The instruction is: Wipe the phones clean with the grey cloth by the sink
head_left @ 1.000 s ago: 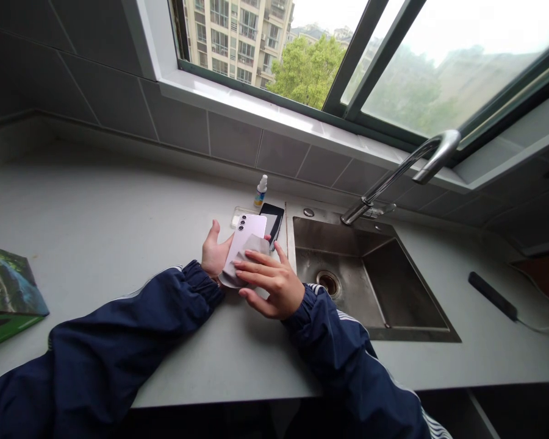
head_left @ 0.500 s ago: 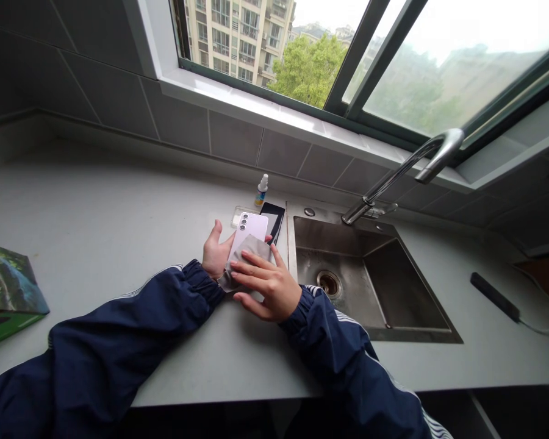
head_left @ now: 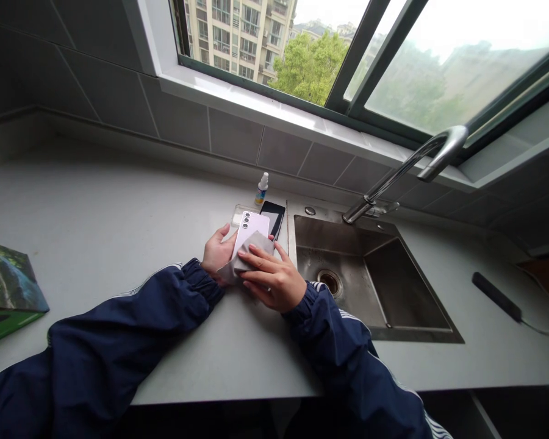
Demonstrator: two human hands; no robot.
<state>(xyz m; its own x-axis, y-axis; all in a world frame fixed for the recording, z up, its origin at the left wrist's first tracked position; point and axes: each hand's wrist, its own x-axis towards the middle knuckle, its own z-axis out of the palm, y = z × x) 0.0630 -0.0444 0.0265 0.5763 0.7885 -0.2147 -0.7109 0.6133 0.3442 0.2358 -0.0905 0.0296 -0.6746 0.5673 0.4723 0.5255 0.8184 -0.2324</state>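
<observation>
A pale lilac smartphone (head_left: 255,223) lies back side up in my left hand (head_left: 218,251), its camera lenses at the far left corner. My left fingers pass beneath the phone, so most of them are hidden. Over the phone's near half is a grey cloth (head_left: 249,253). My right hand (head_left: 274,277) presses this cloth against the phone's back, fingers bent over it. Just beyond the phone are a clear phone case (head_left: 238,214), a dark flat item with a pale panel (head_left: 274,214) and a small white-capped spray bottle (head_left: 262,188).
To the right, a steel sink (head_left: 375,268) is set into the counter (head_left: 132,207), with a chrome faucet (head_left: 407,171) behind it. A black bar with a cable (head_left: 496,297) lies far right. At the left edge stands a colourful box (head_left: 11,286). A window runs above the counter.
My right hand has shifted slightly right, its fingers more bent and the cloth bunched under them. The phone remains in my left hand, whose thumb has come closer to it.
</observation>
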